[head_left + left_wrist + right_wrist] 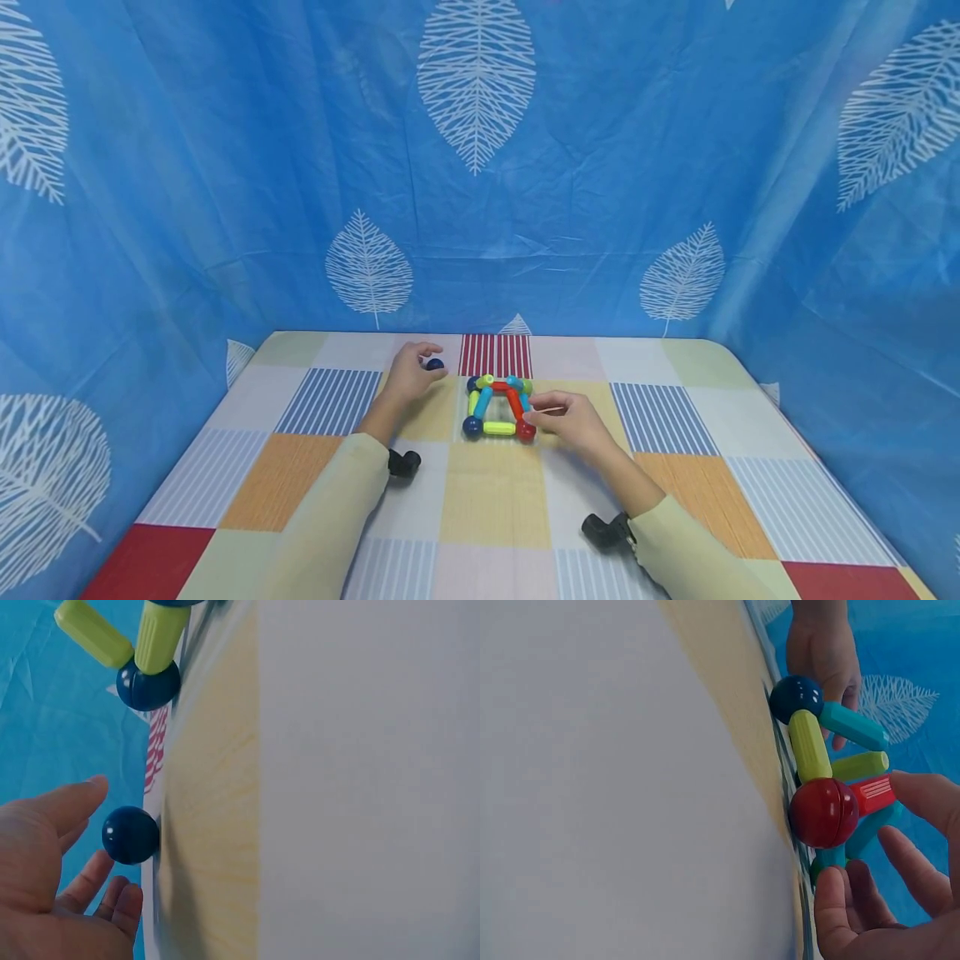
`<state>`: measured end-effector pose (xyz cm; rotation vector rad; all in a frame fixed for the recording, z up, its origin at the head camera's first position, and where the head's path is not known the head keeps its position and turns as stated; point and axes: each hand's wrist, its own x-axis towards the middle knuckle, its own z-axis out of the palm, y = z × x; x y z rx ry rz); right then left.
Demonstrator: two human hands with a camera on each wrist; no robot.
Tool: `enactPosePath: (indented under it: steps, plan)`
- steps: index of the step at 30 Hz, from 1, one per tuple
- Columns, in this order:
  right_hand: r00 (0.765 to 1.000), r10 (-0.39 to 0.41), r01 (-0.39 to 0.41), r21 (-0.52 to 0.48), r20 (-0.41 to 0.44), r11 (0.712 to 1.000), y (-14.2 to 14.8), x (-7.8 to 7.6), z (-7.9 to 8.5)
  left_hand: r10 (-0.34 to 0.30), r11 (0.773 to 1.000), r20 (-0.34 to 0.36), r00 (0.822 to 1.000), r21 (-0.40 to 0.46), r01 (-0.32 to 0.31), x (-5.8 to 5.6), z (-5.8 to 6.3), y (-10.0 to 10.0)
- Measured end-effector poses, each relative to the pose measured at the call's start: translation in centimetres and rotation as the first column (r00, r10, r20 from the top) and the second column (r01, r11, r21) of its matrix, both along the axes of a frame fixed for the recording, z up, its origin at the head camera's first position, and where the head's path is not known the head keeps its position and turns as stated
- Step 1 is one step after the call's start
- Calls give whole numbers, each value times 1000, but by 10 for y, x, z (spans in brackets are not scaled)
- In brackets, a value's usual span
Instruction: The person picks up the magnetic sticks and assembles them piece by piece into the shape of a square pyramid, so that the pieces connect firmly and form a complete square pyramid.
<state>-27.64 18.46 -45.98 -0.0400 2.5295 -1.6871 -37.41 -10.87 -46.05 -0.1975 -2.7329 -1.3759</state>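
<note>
My left hand (408,372) reaches around a dark blue ball (130,835) on the table, its fingers spread loosely and spaced about it. To its right stands a small frame of coloured rods and balls. A yellow-green rod (499,428) joins a dark blue ball (472,427) and a red ball (824,812) at the near side. Several rods lean upward from the corners, among them a red rod (874,795) and a light blue rod (854,726). Beside the red corner is my right hand (572,421), fingers loosely bent and apart, thumb tip overlapping the red rod's end.
A patchwork-patterned cloth (495,492) covers the table. Blue curtain with white leaf prints (480,275) hangs behind the table and along both sides. Black wrist cameras (405,463) are worn near both sleeves.
</note>
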Motion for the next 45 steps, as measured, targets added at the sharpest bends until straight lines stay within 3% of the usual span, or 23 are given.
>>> enactPosePath:
  steps: [15,21,28,45]
  plan:
    - [998,39,-38,-17,39,999,-4,8,2,71,997,90,993,25,-73,0,-4,1]
    - [998,44,-43,-15,48,999,-5,9,2,91,996,71,993,18,-92,-1,-5,2]
    - [996,65,-63,-23,63,998,-4,6,1,121,992,98,988,30,-124,0,-4,5]
    - [988,117,-109,-83,100,991,0,0,-4,119,993,72,990,10,-120,0,-5,3]
